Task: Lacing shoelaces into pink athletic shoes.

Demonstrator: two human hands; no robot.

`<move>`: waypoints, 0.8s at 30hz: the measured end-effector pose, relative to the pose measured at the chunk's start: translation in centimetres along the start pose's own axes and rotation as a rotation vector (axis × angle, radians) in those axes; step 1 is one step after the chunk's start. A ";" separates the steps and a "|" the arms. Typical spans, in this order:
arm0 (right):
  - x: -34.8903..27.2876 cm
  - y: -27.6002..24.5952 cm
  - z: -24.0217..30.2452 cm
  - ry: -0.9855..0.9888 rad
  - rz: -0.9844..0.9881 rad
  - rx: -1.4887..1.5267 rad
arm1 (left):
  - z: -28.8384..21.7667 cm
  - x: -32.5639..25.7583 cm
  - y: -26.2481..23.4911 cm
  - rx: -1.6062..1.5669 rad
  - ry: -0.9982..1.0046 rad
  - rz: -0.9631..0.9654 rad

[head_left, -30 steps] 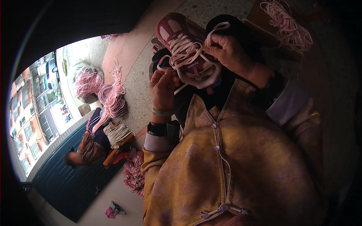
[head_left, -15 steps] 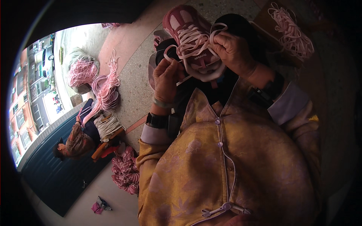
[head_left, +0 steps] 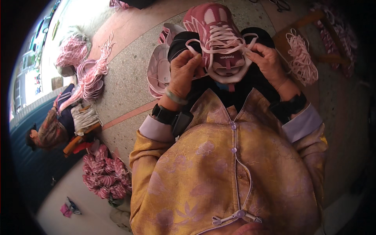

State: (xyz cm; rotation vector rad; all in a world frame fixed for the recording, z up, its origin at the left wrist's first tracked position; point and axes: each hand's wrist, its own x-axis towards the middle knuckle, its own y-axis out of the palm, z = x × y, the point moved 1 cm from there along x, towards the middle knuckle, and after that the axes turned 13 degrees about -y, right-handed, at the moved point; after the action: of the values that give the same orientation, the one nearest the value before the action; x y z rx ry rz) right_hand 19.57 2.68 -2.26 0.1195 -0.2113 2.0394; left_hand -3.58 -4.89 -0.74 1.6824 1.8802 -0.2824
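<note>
A dark pink sneaker (head_left: 229, 60) rests on my lap, its toe pointing away from me. Pale pink shoelaces (head_left: 222, 36) criss-cross its front, with a loop standing out at each side near the collar. At the collar's left, my left hand (head_left: 183, 74) is closed, pinching the left part of the lace between thumb and fingers. My right hand (head_left: 268, 62) pinches the right part beside the tongue. Both hands are level with the top eyelets.
Pale shoes (head_left: 158, 64) lie on the speckled floor at my left. A bundle of pink laces (head_left: 301, 56) lies on wood at the right. Farther left are lace heaps (head_left: 72, 51), a pile of pink shoes (head_left: 103, 172) and a seated person (head_left: 55, 125).
The view has shifted, so the shoe and both hands appear farther right. My right hand has drawn a little outward from the laces. Both hands still pinch the lace.
</note>
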 end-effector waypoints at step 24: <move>2.1 7.9 4.1 0.318 0.216 -0.223 | 1.4 1.6 0.7 -0.153 0.060 0.059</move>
State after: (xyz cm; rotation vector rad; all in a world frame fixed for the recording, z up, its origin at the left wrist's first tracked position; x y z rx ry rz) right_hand 11.59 0.10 1.37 -0.3789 -0.2586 2.1987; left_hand -2.56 -4.16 -2.54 1.6556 1.8419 -0.0623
